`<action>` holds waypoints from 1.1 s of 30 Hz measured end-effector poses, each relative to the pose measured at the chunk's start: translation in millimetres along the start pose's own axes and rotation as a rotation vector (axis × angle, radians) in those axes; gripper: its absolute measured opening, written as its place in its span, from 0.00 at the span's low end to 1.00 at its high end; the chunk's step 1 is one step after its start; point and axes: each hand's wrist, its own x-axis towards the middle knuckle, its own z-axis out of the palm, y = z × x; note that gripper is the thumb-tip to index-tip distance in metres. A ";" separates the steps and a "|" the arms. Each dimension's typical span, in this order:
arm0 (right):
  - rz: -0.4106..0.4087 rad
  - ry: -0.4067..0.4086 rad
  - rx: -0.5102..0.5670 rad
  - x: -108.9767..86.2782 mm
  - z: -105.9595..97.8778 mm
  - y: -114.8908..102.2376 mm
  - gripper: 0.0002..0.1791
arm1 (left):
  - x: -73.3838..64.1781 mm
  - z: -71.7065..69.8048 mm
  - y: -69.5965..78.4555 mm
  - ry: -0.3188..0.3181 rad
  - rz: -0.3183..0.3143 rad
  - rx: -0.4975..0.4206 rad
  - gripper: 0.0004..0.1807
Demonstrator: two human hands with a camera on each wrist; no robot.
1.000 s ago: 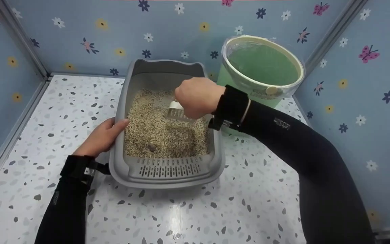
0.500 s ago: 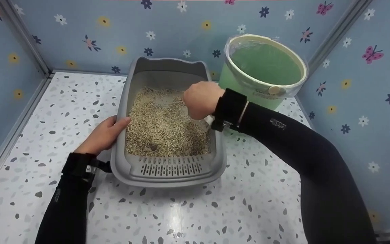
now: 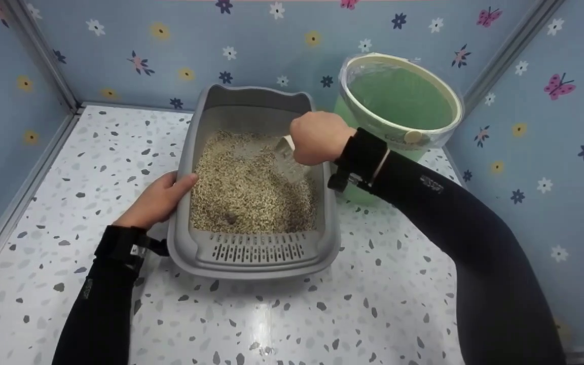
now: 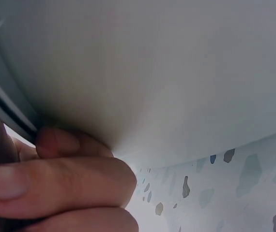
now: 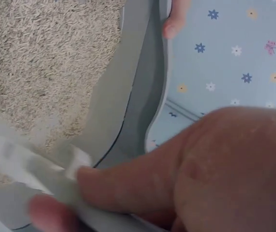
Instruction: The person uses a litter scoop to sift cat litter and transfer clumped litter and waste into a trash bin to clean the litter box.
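Litter (image 3: 236,187) could spill if the scoop (image 3: 287,154), gripped in the right hand (image 3: 321,138), tilts abruptly (left hand (image 3: 156,202) clasps the tray (image 3: 256,272)).

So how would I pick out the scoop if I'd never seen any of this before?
Start with the big grey tray on the speckled white surface. Inside it lie sandy-coloured pellets; above them, toward the green bin, is the person's right hand. The scoop is the tool that hand grips, slanting toward the pellets and paler than the tray around it.
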 end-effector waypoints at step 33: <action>-0.012 -0.308 0.657 31.3 105.7 -8.6 0.12 | 1.4 -0.3 -1.7 -0.006 0.001 -0.015 0.49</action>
